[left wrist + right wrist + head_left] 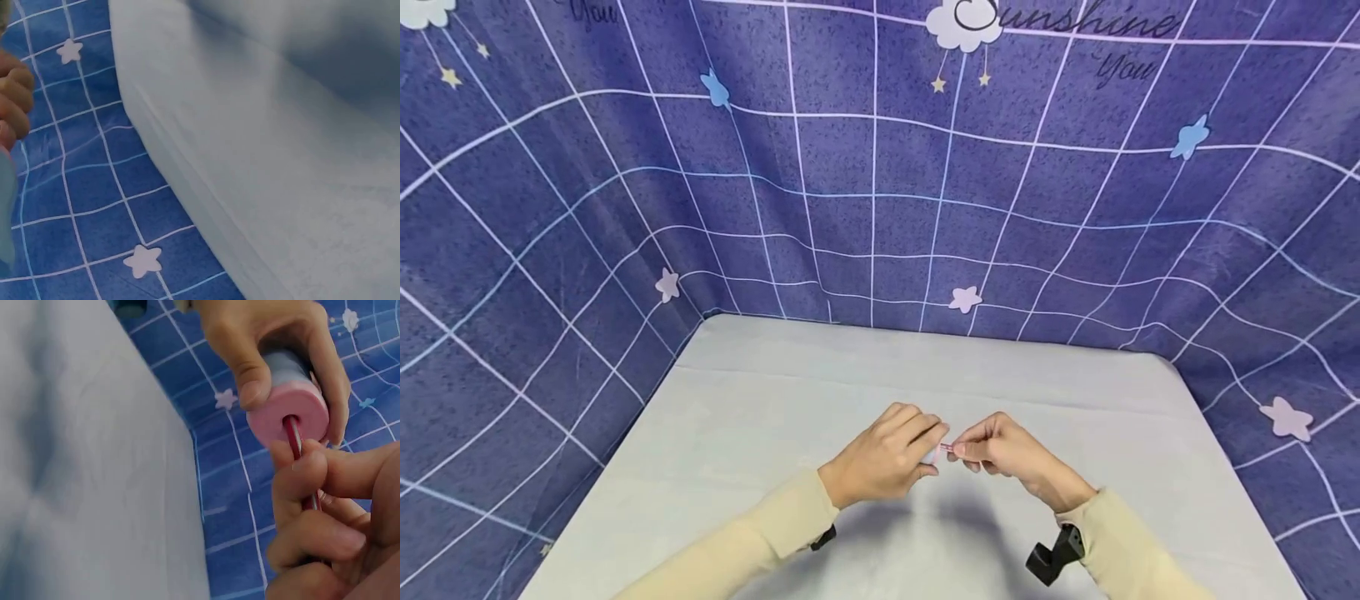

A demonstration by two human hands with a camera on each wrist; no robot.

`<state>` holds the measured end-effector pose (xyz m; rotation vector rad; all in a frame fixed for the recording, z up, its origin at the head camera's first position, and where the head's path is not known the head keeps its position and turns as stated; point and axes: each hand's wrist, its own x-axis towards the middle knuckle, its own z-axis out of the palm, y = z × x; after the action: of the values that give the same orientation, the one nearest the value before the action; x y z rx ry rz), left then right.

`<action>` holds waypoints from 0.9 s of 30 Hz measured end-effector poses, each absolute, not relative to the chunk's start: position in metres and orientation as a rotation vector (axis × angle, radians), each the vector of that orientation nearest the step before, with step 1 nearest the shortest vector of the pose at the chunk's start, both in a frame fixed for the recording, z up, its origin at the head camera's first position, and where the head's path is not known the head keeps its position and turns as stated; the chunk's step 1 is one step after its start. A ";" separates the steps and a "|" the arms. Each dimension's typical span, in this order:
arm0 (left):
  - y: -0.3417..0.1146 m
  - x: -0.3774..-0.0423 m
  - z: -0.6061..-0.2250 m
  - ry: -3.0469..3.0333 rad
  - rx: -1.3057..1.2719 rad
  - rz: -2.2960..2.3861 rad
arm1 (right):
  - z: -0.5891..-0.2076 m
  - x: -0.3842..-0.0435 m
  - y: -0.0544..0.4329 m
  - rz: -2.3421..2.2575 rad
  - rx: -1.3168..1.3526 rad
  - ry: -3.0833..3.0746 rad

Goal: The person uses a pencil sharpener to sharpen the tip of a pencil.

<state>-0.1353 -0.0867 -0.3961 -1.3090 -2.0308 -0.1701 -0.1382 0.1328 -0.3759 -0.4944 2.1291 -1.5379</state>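
My left hand [891, 450] grips a round pencil sharpener [289, 411] with a pale blue body and a pink end face. A red pencil with light stripes [294, 436] has one end in the hole of that pink face. Close beside, my right hand [1003, 454] pinches the pencil between thumb and fingers, its other fingers curled around the shaft. Both hands are held above the white table. In the left wrist view, only curled fingers [15, 103] and part of the blue body show at the left edge. The pencil's inserted end is hidden.
A white-covered table [760, 400] lies under the hands. Behind it and at its sides hangs a blue-purple grid curtain [835, 225] with stars and clouds. Black wrist devices [1054, 557] sit at the cuffs of the beige sleeves [1127, 542].
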 end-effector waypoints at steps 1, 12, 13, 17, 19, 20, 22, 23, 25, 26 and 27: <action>-0.086 -0.136 -0.398 -2.014 -1.312 -0.149 | -0.377 -0.138 0.134 -1.537 -0.473 2.111; -0.088 -0.139 -0.396 -2.234 -1.269 -0.227 | -0.392 -0.133 0.135 -1.485 -0.693 2.490; -0.089 -0.139 -0.395 -2.276 -1.264 -0.234 | -0.393 -0.132 0.133 -1.465 -0.714 2.569; -0.093 -0.140 -0.387 -2.444 -1.262 -0.275 | -0.398 -0.129 0.127 -1.356 -0.731 2.874; -0.095 -0.140 -0.382 -2.519 -1.261 -0.294 | -0.400 -0.128 0.125 -1.337 -0.756 2.966; -0.095 -0.141 -0.380 -2.552 -1.257 -0.305 | -0.400 -0.128 0.124 -1.336 -0.780 3.002; -0.096 -0.142 -0.375 -2.612 -1.246 -0.334 | -0.402 -0.130 0.123 -1.340 -0.893 3.071; -0.096 -0.143 -0.373 -2.644 -1.234 -0.361 | -0.402 -0.131 0.123 -1.341 -0.975 3.106; -0.098 -0.144 -0.368 -2.699 -1.210 -0.429 | -0.403 -0.133 0.123 -1.320 -1.194 3.177; -0.098 -0.145 -0.366 -2.727 -1.193 -0.479 | -0.403 -0.134 0.123 -1.291 -1.317 3.218; -0.099 -0.145 -0.364 -2.751 -1.179 -0.527 | -0.403 -0.135 0.123 -1.248 -1.430 3.261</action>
<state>-0.1453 -0.0990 -0.3637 -1.1793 -2.7505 -0.5274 -0.1354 0.1234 -0.4033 -1.4298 3.2614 -1.2484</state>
